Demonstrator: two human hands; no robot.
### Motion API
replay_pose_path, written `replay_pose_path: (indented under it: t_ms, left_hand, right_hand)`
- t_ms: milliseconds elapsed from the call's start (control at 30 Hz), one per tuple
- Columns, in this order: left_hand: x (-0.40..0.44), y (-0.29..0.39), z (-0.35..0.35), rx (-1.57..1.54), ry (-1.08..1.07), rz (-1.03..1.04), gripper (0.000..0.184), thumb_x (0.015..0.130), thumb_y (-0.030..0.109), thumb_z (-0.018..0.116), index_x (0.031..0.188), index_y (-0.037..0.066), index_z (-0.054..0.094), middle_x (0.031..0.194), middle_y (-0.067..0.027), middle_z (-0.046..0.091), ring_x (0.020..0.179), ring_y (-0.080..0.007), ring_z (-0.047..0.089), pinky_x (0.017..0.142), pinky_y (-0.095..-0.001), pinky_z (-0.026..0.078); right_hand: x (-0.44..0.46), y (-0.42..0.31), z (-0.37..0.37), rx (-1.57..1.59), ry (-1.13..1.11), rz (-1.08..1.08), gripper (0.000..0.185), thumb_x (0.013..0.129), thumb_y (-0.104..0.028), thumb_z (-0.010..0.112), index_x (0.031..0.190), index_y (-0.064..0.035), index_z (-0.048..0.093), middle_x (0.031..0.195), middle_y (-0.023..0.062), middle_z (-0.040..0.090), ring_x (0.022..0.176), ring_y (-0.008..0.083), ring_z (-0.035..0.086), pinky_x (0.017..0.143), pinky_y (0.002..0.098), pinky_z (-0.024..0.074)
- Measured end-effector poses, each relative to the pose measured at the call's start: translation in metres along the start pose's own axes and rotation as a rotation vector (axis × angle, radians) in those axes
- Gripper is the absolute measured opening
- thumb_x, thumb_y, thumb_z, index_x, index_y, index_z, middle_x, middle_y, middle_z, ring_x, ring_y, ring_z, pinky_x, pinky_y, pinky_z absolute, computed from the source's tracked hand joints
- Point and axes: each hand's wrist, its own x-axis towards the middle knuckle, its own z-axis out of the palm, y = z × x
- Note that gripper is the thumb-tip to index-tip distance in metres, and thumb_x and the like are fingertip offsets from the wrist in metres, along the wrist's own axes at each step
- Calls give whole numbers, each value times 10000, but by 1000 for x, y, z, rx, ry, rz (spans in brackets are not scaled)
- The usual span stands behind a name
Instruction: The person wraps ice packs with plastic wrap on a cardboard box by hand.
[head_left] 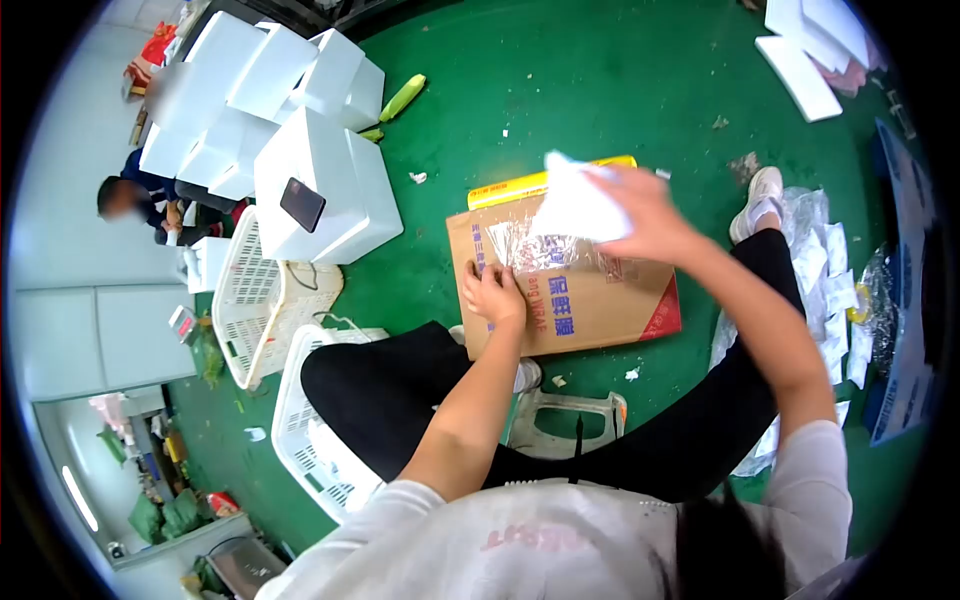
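A brown cardboard box (pixel 600 312) with blue and red print lies flat on the floor before me. Transparent plastic film (pixel 520 247) spreads over its upper part. My left hand (pixel 494 297) rests on the box at its left side, fingers apart, their tips at the film's lower edge. Above the box's upper right, my right hand (pixel 645 213) grips a white folded sheet (pixel 580 203), blurred by motion; whether it is paper or a bag I cannot tell. Behind the sheet, a long yellow box (pixel 510 189) lies along the cardboard's far edge.
White foam boxes (pixel 315 185) stand at the left, one bearing a phone (pixel 302 205). White plastic baskets (pixel 245 300) are below them. A small stool (pixel 566 418) is between my legs. White packets (pixel 838 290) lie right of my foot. Another person (pixel 150 205) sits far left.
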Motion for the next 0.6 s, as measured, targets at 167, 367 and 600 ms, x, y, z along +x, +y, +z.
replay_pose_path:
  t_ms: [167, 367, 600]
  left_hand:
    - [4, -42, -34, -476, -355, -105, 86, 900, 105, 627, 894, 37, 575, 848, -123, 651, 796, -240, 633, 724, -376, 486]
    - [19, -67, -3, -832, -394, -225, 161, 870, 104, 670, 970, 3, 593, 657, -61, 621, 548, -145, 593, 536, -308, 479]
    - [20, -62, -16, -526, -415, -91, 175, 819, 197, 699, 844, 24, 689, 756, -181, 675, 693, -323, 660, 676, -394, 511]
  right_hand:
    - [22, -11, 78, -255, -274, 4, 1022, 579, -304, 824, 1492, -280, 366, 1494, 216, 334, 1347, 426, 340, 1143, 529, 234]
    - [-40, 28, 40, 265, 171, 740, 714, 687, -317, 839, 1291, -65, 553, 1197, 229, 611, 1148, 332, 573, 999, 448, 445]
    - [-67, 25, 103, -12, -215, 1050, 470, 839, -435, 665, 822, 33, 706, 747, 154, 695, 712, 223, 689, 665, 366, 527]
